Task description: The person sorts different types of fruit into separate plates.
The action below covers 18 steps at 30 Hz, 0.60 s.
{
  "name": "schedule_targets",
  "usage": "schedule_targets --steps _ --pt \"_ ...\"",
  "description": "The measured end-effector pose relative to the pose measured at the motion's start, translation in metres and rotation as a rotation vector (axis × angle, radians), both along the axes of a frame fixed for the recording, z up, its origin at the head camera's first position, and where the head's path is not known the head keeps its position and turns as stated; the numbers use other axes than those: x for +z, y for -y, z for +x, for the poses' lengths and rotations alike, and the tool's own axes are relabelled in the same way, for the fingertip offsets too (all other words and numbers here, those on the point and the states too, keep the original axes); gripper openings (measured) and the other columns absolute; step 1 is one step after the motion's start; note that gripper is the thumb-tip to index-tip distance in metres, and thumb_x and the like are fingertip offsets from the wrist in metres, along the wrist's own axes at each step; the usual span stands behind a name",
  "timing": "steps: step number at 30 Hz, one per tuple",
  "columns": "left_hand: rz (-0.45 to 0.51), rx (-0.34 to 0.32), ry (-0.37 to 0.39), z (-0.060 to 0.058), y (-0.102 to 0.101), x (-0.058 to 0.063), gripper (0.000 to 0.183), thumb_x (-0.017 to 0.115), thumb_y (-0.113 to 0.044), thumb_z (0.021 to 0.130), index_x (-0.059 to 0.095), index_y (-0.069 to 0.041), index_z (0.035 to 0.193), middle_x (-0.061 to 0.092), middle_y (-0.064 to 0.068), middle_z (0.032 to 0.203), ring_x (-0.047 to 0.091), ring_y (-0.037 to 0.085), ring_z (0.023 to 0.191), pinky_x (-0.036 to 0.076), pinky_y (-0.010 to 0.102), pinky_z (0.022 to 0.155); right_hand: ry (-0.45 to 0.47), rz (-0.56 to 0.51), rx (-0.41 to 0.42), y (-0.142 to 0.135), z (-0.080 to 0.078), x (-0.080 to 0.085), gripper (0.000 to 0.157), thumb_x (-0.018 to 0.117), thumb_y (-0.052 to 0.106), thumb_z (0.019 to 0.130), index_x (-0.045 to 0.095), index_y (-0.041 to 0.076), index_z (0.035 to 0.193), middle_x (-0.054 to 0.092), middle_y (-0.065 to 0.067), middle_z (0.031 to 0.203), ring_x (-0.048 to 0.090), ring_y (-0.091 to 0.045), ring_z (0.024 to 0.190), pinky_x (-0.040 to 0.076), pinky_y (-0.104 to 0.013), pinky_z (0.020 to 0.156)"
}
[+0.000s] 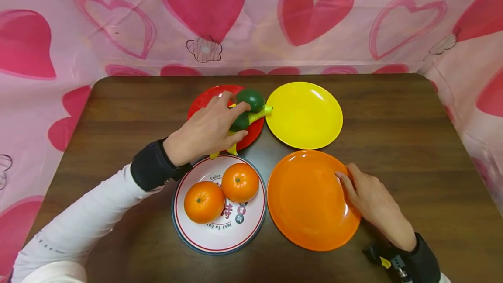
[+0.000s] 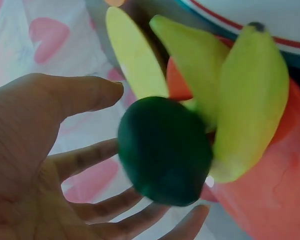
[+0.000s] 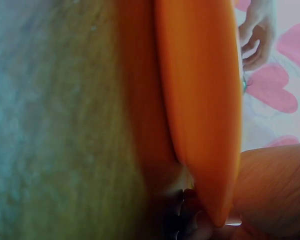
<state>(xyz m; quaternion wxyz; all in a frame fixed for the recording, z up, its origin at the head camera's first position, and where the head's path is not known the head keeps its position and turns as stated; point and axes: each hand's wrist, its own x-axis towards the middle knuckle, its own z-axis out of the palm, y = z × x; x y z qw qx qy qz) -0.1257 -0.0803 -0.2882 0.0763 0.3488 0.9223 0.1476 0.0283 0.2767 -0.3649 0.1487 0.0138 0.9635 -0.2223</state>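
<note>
My left hand (image 1: 208,130) is over the red plate (image 1: 257,133), fingers spread around a dark green oval fruit (image 1: 240,122). In the left wrist view, the thumb stands apart from this green fruit (image 2: 165,150), and the fingers pass behind it; whether they touch it I cannot tell. A second green fruit (image 1: 250,99) sits just beyond the fingertips. Bananas (image 2: 252,105) lie on the red plate, partly hidden by the hand in the head view. My right hand (image 1: 373,200) pinches the right rim of the orange plate (image 1: 310,200), thumb on top, other fingers underneath.
Two oranges (image 1: 204,202) sit on a white plate (image 1: 239,241) with a red and blue rim, in front of the red plate. A yellow plate (image 1: 304,115) stands at the back, right of the red one. The brown table (image 1: 412,143) meets a pink heart-patterned cloth (image 1: 259,51).
</note>
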Motion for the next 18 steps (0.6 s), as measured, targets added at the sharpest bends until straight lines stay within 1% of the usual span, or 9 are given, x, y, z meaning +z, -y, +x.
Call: schedule_targets --steps 4,7,9,13,16,18 --pt "-0.005 -0.008 0.031 -0.002 -0.001 -0.008 0.059 0.067 -0.038 0.087 0.050 -0.019 0.141 0.043 0.019 0.133 0.044 0.032 0.111 0.055 0.039 0.069 0.018 0.003 -0.009 0.001 -0.001 0.000 0.053 0.036 0.058 0.098 0.046 0.007 0.106 0.042 -0.005 0.072 0.044 -0.019 0.062 0.040 -0.033 0.055" --pt "-0.012 -0.018 0.037 -0.004 -0.002 -0.013 0.059 0.068 -0.036 0.088 0.049 -0.019 0.142 0.043 0.019 0.135 0.045 0.032 0.112 0.055 0.039 0.071 0.016 0.007 -0.010 0.000 -0.001 0.000 0.052 0.036 0.058 0.098 0.046 0.007 0.105 0.042 -0.005 0.071 0.043 -0.019 0.061 0.040 -0.033 0.054" --pt "-0.015 -0.025 0.043 -0.005 -0.001 -0.016 0.059 0.068 -0.035 0.088 0.049 -0.019 0.142 0.044 0.019 0.134 0.046 0.032 0.110 0.055 0.039 0.071 0.012 0.007 -0.010 0.000 -0.001 -0.001 0.052 0.036 0.057 0.098 0.046 0.007 0.105 0.042 -0.005 0.071 0.043 -0.019 0.061 0.040 -0.033 0.054" --pt "-0.019 -0.035 0.060 -0.007 -0.001 -0.021 0.059 0.068 -0.034 0.088 0.049 -0.020 0.142 0.046 0.018 0.130 0.047 0.030 0.104 0.055 0.039 0.070 -0.031 0.002 0.004 0.001 0.001 -0.002 0.048 0.037 0.055 0.099 0.045 0.007 0.103 0.041 -0.004 0.070 0.042 -0.018 0.059 0.038 -0.032 0.053" --pt "-0.026 -0.035 0.068 -0.009 -0.002 -0.022 0.059 0.068 -0.035 0.088 0.049 -0.019 0.142 0.047 0.017 0.127 0.048 0.029 0.103 0.055 0.040 0.071 -0.075 -0.004 0.019 0.000 0.002 -0.002 0.043 0.038 0.051 0.100 0.045 0.008 0.101 0.039 -0.002 0.069 0.041 -0.017 0.058 0.037 -0.030 0.051" --pt "-0.031 -0.032 0.075 -0.010 -0.002 -0.023 0.059 0.068 -0.036 0.088 0.049 -0.019 0.142 0.048 0.017 0.127 0.048 0.029 0.102 0.055 0.040 0.071 -0.086 -0.007 0.022 0.000 0.002 -0.002 0.042 0.039 0.050 0.100 0.045 0.008 0.100 0.039 -0.002 0.068 0.040 -0.016 0.057 0.036 -0.030 0.050"
